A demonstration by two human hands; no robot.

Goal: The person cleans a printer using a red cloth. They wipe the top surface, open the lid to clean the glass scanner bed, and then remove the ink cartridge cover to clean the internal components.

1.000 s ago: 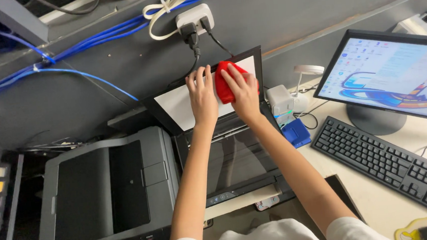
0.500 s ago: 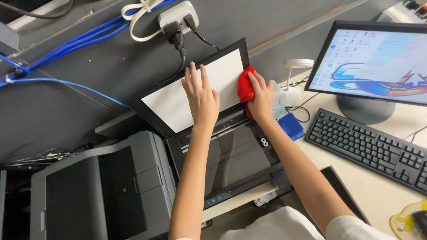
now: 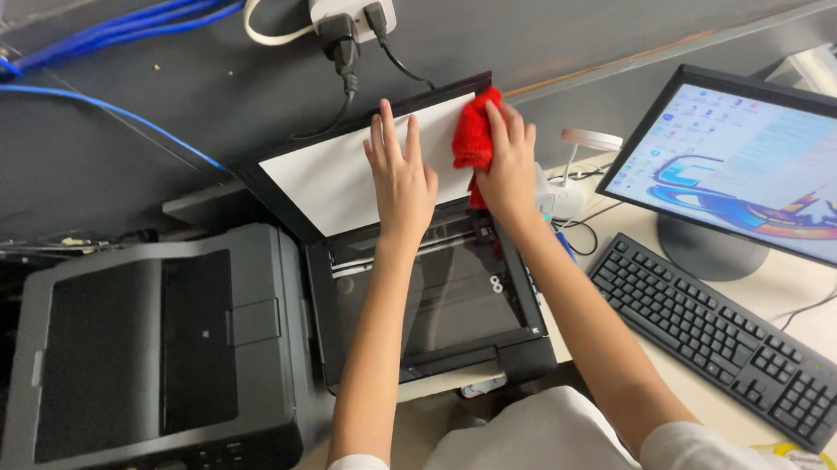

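At the top right corner of the raised scanner lid [image 3: 336, 177], right hand [image 3: 507, 160] is gripping the red cloth [image 3: 474, 138], now moving up along the lid's right edge from mid-panel a second ago. Left hand [image 3: 399, 172] is pressing flat, fingers spread, on the white backing, bracing it. Wiping looks to be covering the right side; scanner glass [image 3: 452, 296] below is untouched.
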